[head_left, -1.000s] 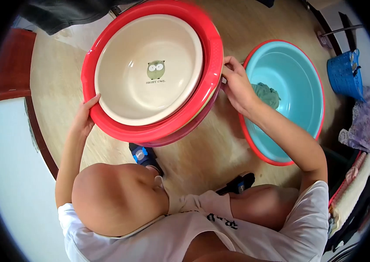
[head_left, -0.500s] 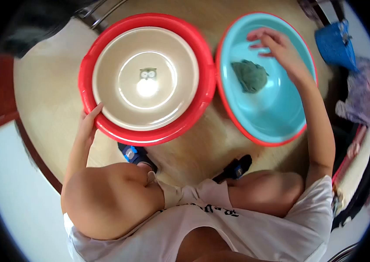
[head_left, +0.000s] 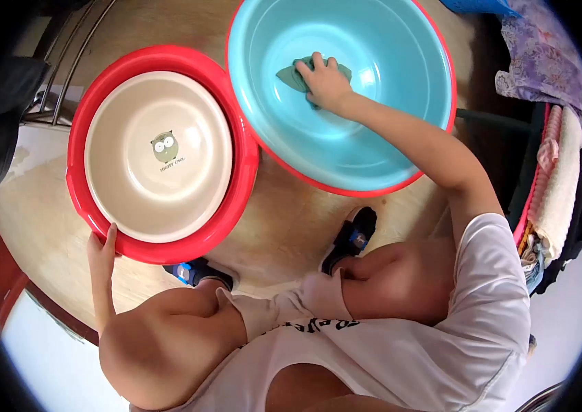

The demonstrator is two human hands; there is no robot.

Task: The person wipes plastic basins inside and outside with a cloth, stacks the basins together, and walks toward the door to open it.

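Observation:
A cream basin (head_left: pixel 198 172) with an owl print sits inside a red basin (head_left: pixel 244 161) at the left. My left hand (head_left: pixel 103 250) grips the red basin's lower left rim, its thumb on top. To the right stands a large light-blue basin (head_left: pixel 401 89) with a red rim, its edge against the red basin. Inside it my right hand (head_left: pixel 325 81) is on a green cloth (head_left: pixel 294 77), fingers bent over it and pressing on the bottom.
Metal bars (head_left: pixel 68 65) and dark fabric (head_left: pixel 3 123) are at the upper left. Folded cloths (head_left: pixel 557 185) and a lilac floral fabric (head_left: pixel 545 55) lie at the right. My slippered feet (head_left: pixel 356 237) are on the floor below the basins.
My right hand let go of the red basin's rim, crossed over to the blue basin and came down on the green cloth. The nested basins have been lowered; the view has shifted right.

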